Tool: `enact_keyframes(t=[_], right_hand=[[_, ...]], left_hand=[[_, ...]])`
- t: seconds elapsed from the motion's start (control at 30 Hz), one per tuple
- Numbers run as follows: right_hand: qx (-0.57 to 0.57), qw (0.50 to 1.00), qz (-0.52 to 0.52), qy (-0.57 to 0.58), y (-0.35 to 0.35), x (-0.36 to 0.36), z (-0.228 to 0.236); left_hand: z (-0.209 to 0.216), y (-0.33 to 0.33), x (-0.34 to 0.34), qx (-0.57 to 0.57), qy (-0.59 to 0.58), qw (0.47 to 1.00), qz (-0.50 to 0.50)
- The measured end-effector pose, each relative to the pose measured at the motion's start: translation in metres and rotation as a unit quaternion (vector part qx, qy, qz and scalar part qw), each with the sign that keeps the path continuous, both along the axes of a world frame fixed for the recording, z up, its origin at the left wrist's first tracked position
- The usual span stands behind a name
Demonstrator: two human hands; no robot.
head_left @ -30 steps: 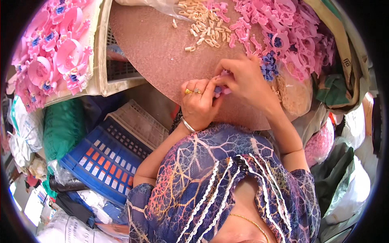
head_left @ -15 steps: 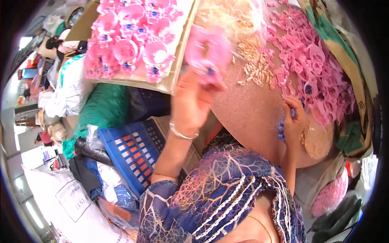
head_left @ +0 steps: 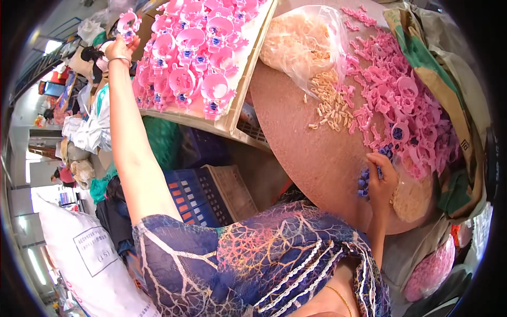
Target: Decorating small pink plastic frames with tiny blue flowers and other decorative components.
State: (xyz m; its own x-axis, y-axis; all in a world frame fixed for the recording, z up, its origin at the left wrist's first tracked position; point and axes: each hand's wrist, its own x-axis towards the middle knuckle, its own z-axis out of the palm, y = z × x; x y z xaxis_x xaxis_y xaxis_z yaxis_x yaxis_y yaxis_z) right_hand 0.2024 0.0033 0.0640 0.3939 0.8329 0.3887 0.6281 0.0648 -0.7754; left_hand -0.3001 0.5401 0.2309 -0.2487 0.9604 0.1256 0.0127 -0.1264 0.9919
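My left hand (head_left: 119, 48) is stretched out to the far left, past the left edge of the tray. Its fingers are closed on a pink plastic part (head_left: 128, 23), ring-shaped with small ears and a blue piece at its lower end. Beside it, the pale tray (head_left: 244, 71) is crowded with rows of similar pink parts, each with a blue piece. My right hand (head_left: 382, 175) rests low over the round table (head_left: 296, 121), fingers curled together. Small blue pieces (head_left: 363, 182) lie against it; whatever its fingertips pinch is too small to make out.
A heap of loose pink parts (head_left: 417, 100) covers the table's right side. Near the middle are small beige pieces (head_left: 331, 103) and a clear bag (head_left: 301, 42) of more. Blue crates (head_left: 193, 193) stand below the tray; a white sack (head_left: 95, 253) leans at the lower left.
My left hand has swung from above the table's left edge, across the tray, to its far left side, carrying the pink plastic part. My right hand has stayed by the blue pieces.
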Motion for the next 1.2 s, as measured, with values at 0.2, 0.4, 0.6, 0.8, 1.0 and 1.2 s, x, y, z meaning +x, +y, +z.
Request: enact_keyframes(t=[0.2,0.4,0.6,0.8,1.0,1.2], right_hand=[[-0.017,1.0,-0.01,0.017,-0.008,0.006,-0.002],[-0.02,1.0,0.005,0.022,-0.008,0.001,0.005],[-0.045,0.998,-0.011,-0.041,-0.012,0.005,0.006],[0.009,0.998,-0.039,-0.045,-0.014,0.022,0.001],[-0.01,0.935,-0.279,-0.219,-0.014,0.047,0.006],[-0.069,0.912,-0.267,-0.304,0.011,0.053,0.006]], left_hand=[[-0.048,0.062,-0.047,-0.106,0.193,0.97,0.106],[-0.051,0.075,-0.075,-0.09,0.405,0.905,0.095],[-0.092,0.075,0.043,-0.141,0.383,0.91,-0.073],[0.01,0.091,-0.15,-0.094,0.335,0.932,-0.096],[-0.006,0.041,-0.026,0.189,0.339,0.922,-0.006],[-0.01,-0.223,0.144,0.481,0.399,0.774,0.104]])
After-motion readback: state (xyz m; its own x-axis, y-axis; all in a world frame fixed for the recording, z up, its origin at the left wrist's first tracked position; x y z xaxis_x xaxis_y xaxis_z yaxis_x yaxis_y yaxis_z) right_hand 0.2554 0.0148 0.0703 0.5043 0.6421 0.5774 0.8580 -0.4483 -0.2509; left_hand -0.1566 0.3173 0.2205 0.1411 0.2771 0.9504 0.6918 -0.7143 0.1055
